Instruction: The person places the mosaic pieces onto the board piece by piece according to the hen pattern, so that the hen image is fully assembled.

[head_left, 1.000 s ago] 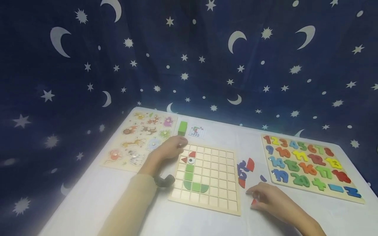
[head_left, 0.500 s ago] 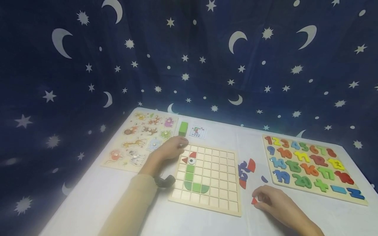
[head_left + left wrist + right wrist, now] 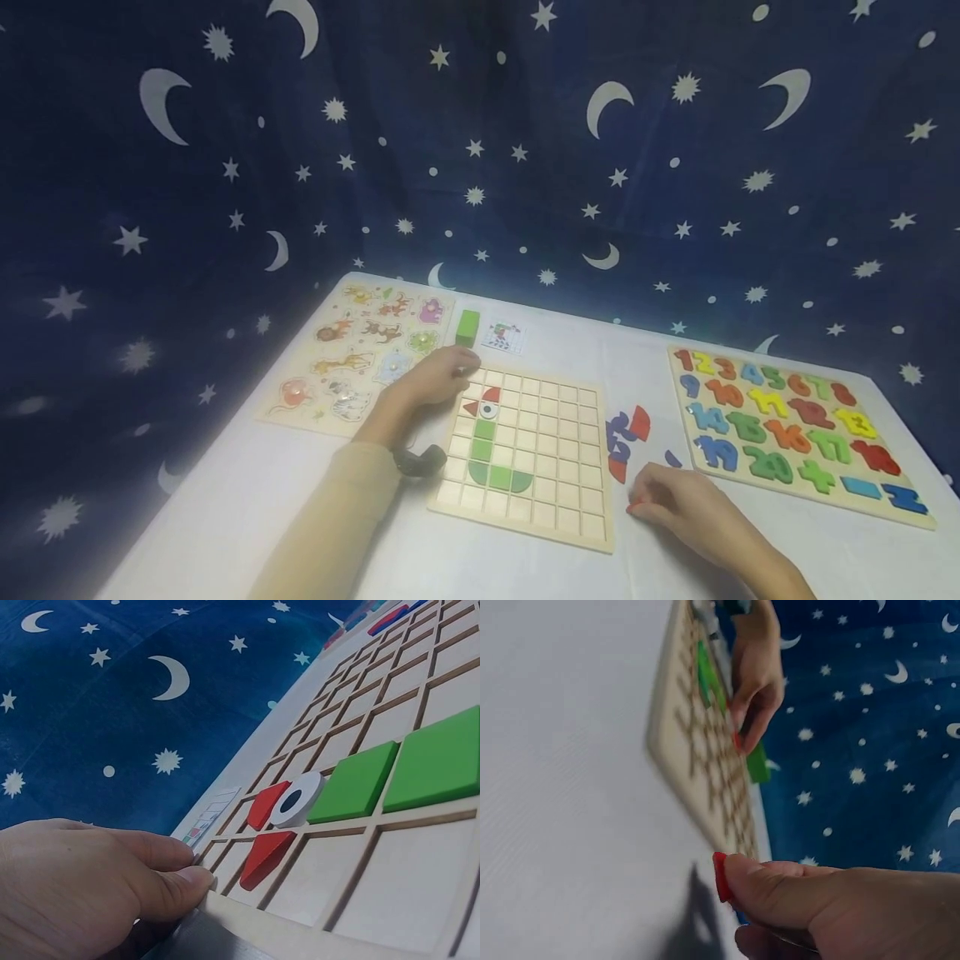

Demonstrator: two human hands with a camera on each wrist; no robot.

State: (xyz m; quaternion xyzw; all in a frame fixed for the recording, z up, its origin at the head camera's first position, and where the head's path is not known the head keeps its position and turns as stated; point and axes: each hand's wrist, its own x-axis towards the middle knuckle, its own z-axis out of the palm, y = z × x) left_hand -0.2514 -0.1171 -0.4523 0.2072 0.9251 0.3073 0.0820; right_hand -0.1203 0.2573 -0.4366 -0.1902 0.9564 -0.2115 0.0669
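Observation:
My left hand [image 3: 431, 379] grips the far left corner of a wooden grid board [image 3: 585, 504], thumb and fingers at its edge in the left wrist view. Set in the board are a red quarter-round [image 3: 491, 394], a red triangle [image 3: 264, 861], a white eye disc [image 3: 298, 799], green squares [image 3: 483, 430] and dark green quarter-rounds [image 3: 521, 482]. To the right of the board, my right hand [image 3: 686, 504] pinches a small red piece [image 3: 721, 876] between thumb and fingers, above the white table. The fingers hide most of that piece.
Purple and red pieces [image 3: 621, 433] lie right of the board, and one purple piece [image 3: 672, 458] lies apart. A number puzzle [image 3: 780, 425] stands far right, an animal puzzle [image 3: 352, 342] far left. A green block [image 3: 467, 327] and a picture card [image 3: 503, 337] are behind the board.
My right hand has drawn back slightly from the board, then shifted left towards it, with the red piece held in its fingertips. The left hand stays at the board's corner.

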